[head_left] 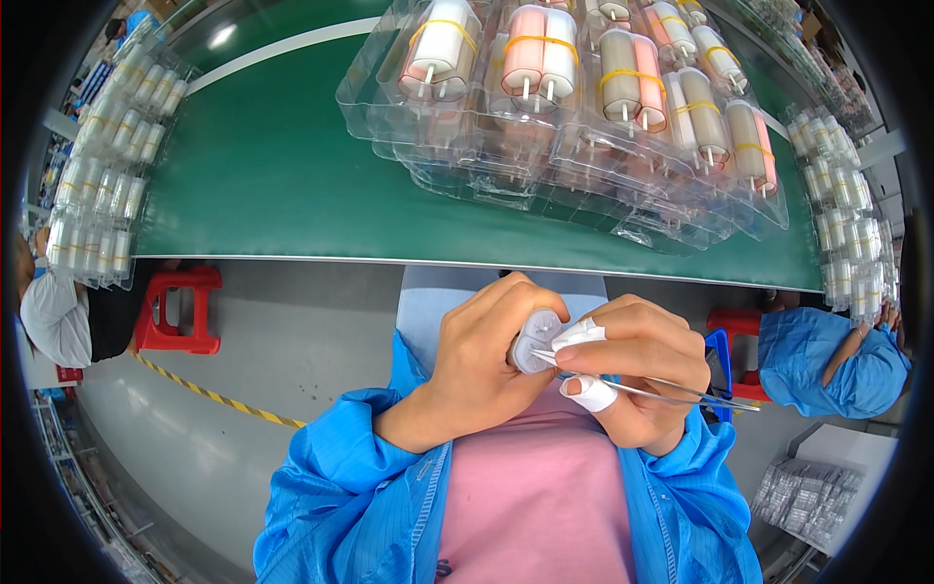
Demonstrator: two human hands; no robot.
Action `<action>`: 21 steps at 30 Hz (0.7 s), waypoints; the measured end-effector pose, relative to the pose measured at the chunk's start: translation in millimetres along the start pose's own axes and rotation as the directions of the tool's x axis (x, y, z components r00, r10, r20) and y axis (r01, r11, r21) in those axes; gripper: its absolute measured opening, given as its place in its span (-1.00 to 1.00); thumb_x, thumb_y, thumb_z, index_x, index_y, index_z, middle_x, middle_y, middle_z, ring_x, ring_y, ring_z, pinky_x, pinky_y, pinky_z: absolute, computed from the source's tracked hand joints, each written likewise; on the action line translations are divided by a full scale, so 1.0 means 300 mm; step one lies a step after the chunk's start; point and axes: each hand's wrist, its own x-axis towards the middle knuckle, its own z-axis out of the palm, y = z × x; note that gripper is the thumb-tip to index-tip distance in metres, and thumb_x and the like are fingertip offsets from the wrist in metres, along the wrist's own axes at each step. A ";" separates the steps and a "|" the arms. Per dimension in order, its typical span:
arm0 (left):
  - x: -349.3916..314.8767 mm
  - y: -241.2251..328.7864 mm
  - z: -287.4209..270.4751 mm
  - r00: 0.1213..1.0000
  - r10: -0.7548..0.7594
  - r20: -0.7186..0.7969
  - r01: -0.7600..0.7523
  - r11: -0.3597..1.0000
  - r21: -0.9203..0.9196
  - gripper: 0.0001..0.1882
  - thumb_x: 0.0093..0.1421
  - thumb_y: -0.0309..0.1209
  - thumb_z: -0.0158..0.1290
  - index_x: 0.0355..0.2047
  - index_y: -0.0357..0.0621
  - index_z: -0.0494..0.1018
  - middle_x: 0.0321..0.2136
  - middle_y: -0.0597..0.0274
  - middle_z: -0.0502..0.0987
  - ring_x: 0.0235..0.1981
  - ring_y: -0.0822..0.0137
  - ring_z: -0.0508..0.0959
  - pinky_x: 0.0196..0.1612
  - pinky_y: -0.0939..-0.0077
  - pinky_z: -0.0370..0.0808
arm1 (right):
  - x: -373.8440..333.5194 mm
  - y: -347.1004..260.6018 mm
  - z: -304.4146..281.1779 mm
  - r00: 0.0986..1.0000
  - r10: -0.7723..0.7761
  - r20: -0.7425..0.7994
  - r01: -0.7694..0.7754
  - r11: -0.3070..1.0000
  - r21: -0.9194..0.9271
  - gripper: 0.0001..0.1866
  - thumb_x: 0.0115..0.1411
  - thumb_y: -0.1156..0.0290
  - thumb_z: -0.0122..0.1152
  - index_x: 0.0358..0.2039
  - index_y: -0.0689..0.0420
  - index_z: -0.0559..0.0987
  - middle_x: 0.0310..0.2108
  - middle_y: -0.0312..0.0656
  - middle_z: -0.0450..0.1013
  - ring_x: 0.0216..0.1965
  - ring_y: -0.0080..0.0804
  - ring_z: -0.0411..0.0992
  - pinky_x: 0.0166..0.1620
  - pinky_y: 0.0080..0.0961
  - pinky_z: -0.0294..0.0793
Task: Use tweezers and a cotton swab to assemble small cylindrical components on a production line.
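My left hand (pixel 482 365) grips a small white cylinder (pixel 535 341) by its body, its round end turned toward me. My right hand (pixel 637 375), with white tape on two fingers, holds metal tweezers (pixel 671 389) whose tips rest on the cylinder's end. Both hands are close to my chest, over a pink shirt and blue coat sleeves, just below the edge of the green table (pixel 272 165).
Stacked clear plastic trays (pixel 467 165) with white and pink cylinders bundled by yellow bands sit on the table's far right. More trays of cylinders stand at the left edge (pixel 97 185) and the right edge (pixel 846 224). Red stools (pixel 180 311) and other people are on both sides.
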 end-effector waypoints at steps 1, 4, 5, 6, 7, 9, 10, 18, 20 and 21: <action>0.000 0.000 -0.001 1.000 0.000 0.002 0.000 1.000 0.007 -0.64 -0.22 -0.61 0.24 -0.36 -0.17 0.41 -0.53 0.17 0.41 -0.55 0.16 0.45 -0.52 0.38 0.35 | 0.001 -0.001 0.000 1.000 0.004 0.001 -0.004 1.000 0.000 -0.73 -0.20 0.53 0.40 -0.37 0.19 0.67 -0.43 -0.13 0.53 -0.49 -0.31 0.52 -0.46 -0.54 0.48; 0.001 0.002 -0.003 1.000 0.014 0.002 -0.014 0.999 0.047 -0.64 -0.22 -0.61 0.24 -0.36 -0.17 0.40 -0.51 0.16 0.42 -0.53 0.14 0.46 -0.51 0.36 0.36 | 0.002 -0.002 0.002 1.000 0.010 -0.001 -0.010 1.000 0.001 -0.74 -0.19 0.52 0.39 -0.37 0.18 0.67 -0.43 -0.15 0.53 -0.49 -0.32 0.51 -0.47 -0.54 0.47; 0.001 0.002 -0.003 1.000 0.019 -0.001 -0.019 0.998 0.059 -0.64 -0.22 -0.61 0.24 -0.36 -0.17 0.40 -0.51 0.16 0.42 -0.52 0.13 0.46 -0.51 0.35 0.36 | 0.003 -0.002 0.004 1.000 0.008 0.000 -0.008 1.000 0.001 -0.74 -0.18 0.52 0.39 -0.37 0.17 0.68 -0.43 -0.15 0.53 -0.50 -0.32 0.51 -0.47 -0.54 0.47; 0.001 0.002 -0.004 1.000 0.023 -0.003 -0.023 0.997 0.072 -0.64 -0.23 -0.61 0.24 -0.36 -0.17 0.40 -0.50 0.16 0.42 -0.52 0.13 0.46 -0.50 0.35 0.36 | 0.003 -0.001 0.005 1.000 0.008 0.004 -0.008 1.000 0.000 -0.74 -0.18 0.52 0.39 -0.37 0.17 0.68 -0.43 -0.16 0.53 -0.50 -0.32 0.50 -0.47 -0.54 0.46; 0.001 0.001 -0.003 1.000 0.028 -0.004 -0.027 0.996 0.084 -0.64 -0.23 -0.60 0.24 -0.36 -0.17 0.39 -0.50 0.16 0.42 -0.51 0.12 0.46 -0.50 0.34 0.36 | 0.004 0.000 0.005 1.000 0.006 0.009 -0.006 1.000 0.001 -0.75 -0.18 0.52 0.39 -0.37 0.17 0.68 -0.43 -0.17 0.53 -0.50 -0.33 0.50 -0.47 -0.53 0.46; 0.000 -0.001 -0.005 1.000 0.031 0.001 -0.030 0.993 0.111 -0.64 -0.23 -0.60 0.24 -0.37 -0.16 0.39 -0.49 0.16 0.42 -0.51 0.11 0.46 -0.50 0.34 0.36 | 0.005 0.007 0.005 1.000 0.007 0.024 -0.007 1.000 -0.001 -0.75 -0.17 0.51 0.38 -0.37 0.16 0.68 -0.43 -0.18 0.53 -0.50 -0.33 0.49 -0.47 -0.53 0.45; -0.001 -0.003 -0.005 1.000 0.031 0.004 -0.031 0.992 0.124 -0.64 -0.23 -0.60 0.24 -0.37 -0.16 0.39 -0.49 0.16 0.42 -0.50 0.11 0.46 -0.50 0.33 0.36 | 0.005 0.010 0.006 1.000 0.003 0.024 -0.003 1.000 -0.006 -0.75 -0.17 0.51 0.37 -0.37 0.16 0.68 -0.43 -0.19 0.53 -0.50 -0.32 0.49 -0.47 -0.52 0.45; -0.001 -0.005 0.002 0.999 0.025 -0.033 -0.023 0.999 0.042 -0.66 -0.19 -0.59 0.25 -0.38 -0.16 0.39 -0.53 0.16 0.40 -0.55 0.15 0.44 -0.54 0.36 0.33 | -0.001 0.014 0.020 1.000 -0.013 -0.003 0.013 1.000 0.025 -0.74 -0.17 0.55 0.34 -0.36 0.18 0.67 -0.44 -0.15 0.52 -0.46 -0.29 0.49 -0.42 -0.50 0.46; -0.002 -0.002 0.001 0.999 0.016 -0.032 -0.015 1.000 0.019 -0.66 -0.19 -0.59 0.26 -0.38 -0.16 0.39 -0.54 0.16 0.40 -0.56 0.16 0.43 -0.55 0.37 0.32 | -0.002 0.011 0.019 1.000 -0.029 0.001 0.029 0.999 0.021 -0.75 -0.17 0.55 0.34 -0.37 0.19 0.67 -0.45 -0.14 0.51 -0.45 -0.29 0.50 -0.42 -0.49 0.47; -0.002 0.000 -0.001 0.999 0.015 -0.028 -0.014 1.000 0.016 -0.66 -0.19 -0.59 0.26 -0.38 -0.16 0.40 -0.54 0.16 0.39 -0.56 0.17 0.43 -0.55 0.38 0.32 | -0.002 0.011 0.019 1.000 -0.030 0.002 0.030 0.999 0.027 -0.75 -0.17 0.55 0.34 -0.37 0.20 0.67 -0.45 -0.13 0.51 -0.45 -0.28 0.50 -0.41 -0.49 0.48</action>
